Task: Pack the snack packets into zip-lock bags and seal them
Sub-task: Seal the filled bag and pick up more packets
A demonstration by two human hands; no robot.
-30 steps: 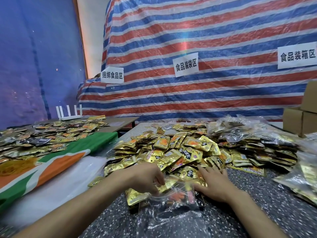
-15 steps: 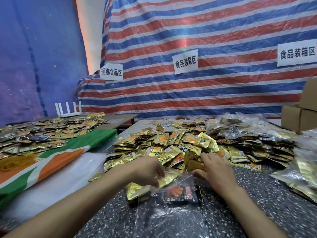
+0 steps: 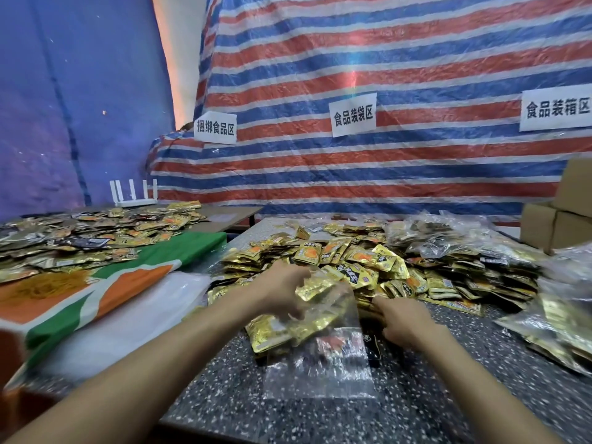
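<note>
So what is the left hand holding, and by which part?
The left hand grips the clear zip-lock bag at its open top edge.

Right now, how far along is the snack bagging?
Done: filled bags lie at the right; seals unreadable. In hand: the left hand holds open a part-filled, unsealed zip-lock bag; the right hand is at the loose pile. Left: that large pile.

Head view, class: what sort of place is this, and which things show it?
Probably a makeshift food-packing workroom: heaps of gold snack packets on the speckled table, paper zone signs on a striped tarpaulin, and cardboard boxes at right.
</note>
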